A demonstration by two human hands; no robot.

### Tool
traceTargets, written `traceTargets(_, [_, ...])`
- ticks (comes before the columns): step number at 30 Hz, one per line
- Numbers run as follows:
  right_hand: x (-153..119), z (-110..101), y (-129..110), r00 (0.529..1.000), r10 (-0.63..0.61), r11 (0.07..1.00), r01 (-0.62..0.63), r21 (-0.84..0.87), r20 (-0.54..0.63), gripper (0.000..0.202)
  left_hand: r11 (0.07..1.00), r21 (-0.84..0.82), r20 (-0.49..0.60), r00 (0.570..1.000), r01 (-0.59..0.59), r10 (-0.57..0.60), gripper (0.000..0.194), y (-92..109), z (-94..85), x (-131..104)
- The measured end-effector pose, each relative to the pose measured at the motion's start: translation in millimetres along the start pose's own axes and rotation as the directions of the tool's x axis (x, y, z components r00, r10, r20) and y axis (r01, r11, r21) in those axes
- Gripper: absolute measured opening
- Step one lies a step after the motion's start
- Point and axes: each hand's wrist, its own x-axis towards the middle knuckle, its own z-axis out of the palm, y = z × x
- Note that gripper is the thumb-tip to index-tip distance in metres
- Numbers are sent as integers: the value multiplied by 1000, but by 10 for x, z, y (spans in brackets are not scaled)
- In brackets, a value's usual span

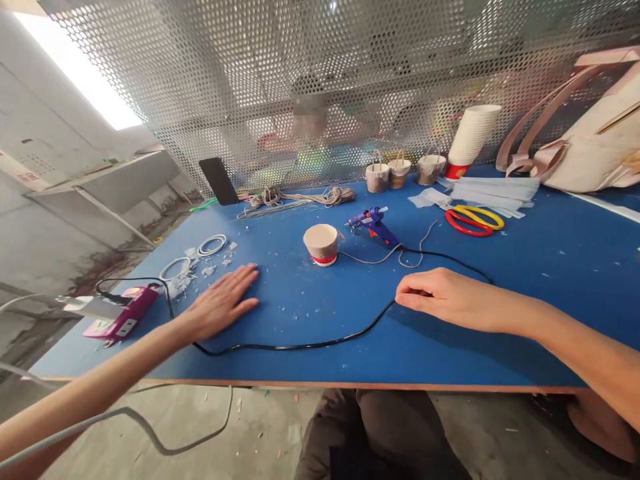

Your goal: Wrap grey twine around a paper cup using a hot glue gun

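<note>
Brownish-grey trousers (385,427), creased and dark, cover the thighs below and left of the right hand's (430,297) grip; forearms (130,360) are bare.

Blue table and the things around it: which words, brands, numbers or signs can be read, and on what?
No text is readable.
Glue gun: pale label, too small.
Pale box at far left: red marks, too blurred.
Stacked cups: mark on the red part, too small.
</note>
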Motion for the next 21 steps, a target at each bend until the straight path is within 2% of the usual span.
traceTargets(1, [-3, -1, 2, 1000, 10, 1000, -10, 5, 29, 33, 995, 33, -52, 994, 99, -97, 72, -104, 13, -29])
traceTargets(2, [1, -3, -5, 998, 19, 1000, -19, 5, 53, 31, 990, 49, -88, 988, 132, -127, 73, -133, 8, -35])
traceTargets(4, [27, -6, -37, 996, 36, 999, -36, -8, 85, 30, 994, 54, -152, 985, 93, -84, 71, 32, -50, 9])
traceTargets(5, [47, -4, -60, 995, 38, 999, -37, -19, 89, 30, 999, 48, -152, 988, 23, -15, 69, 202, -95, 50])
traceTargets(6, [69, 1, -85, 995, 34, 999, -32, -30, 91, 30, 996, 29, -110, 990, -84, 86, 67, 402, -142, 94])
traceTargets(7, [90, 9, -110, 995, 27, 999, -23, -42, 95, 30, 975, -6, -44, 974, -221, 221, 65, 602, -184, 137])
traceTargets(9, [129, 28, -150, 993, 10, 997, -1, -76, 117, 32, 867, -117, 78, 865, -485, 495, 63, 898, -234, 206])
traceTargets(10, [145, 36, -163, 991, 6, 995, 7, -103, 132, 34, 824, -158, 110, 819, -544, 563, 62, 953, -238, 230])
traceTargets(11, [162, 40, -172, 989, 8, 990, 12, -138, 146, 36, 815, -179, 110, 812, -551, 573, 61, 936, -227, 249])
traceTargets(12, [183, 41, -176, 989, 13, 983, 14, -180, 149, 37, 827, -184, 98, 828, -530, 552, 62, 849, -204, 264])
traceTargets(14, [250, 31, -182, 994, 23, 965, 6, -264, 107, 38, 897, -156, 76, 900, -415, 429, 61, 526, -130, 285])
traceTargets(16, [380, 14, -200, 1000, 4, 952, -5, -305, -4, 34, 974, -104, 46, 977, -202, 207, 61, 143, -51, 299])
traceTargets(17, [473, 9, -219, 997, -20, 952, -3, -305, -75, 32, 994, -71, 27, 996, -86, 88, 62, -16, -23, 301])
traceTargets(18, [584, 8, -245, 987, -54, 956, 8, -295, -151, 31, 998, -41, -13, 999, 37, -37, 63, -131, -6, 299])
traceTargets(19, [709, 14, -277, 970, -101, 959, 35, -282, -220, 34, 993, -15, -35, 993, 114, -114, 65, -191, -5, 293])
traceTargets(21, [981, 47, -349, 935, -158, 956, 64, -285, -318, 43, 987, 13, -99, 982, 162, -160, 66, -137, -48, 268])
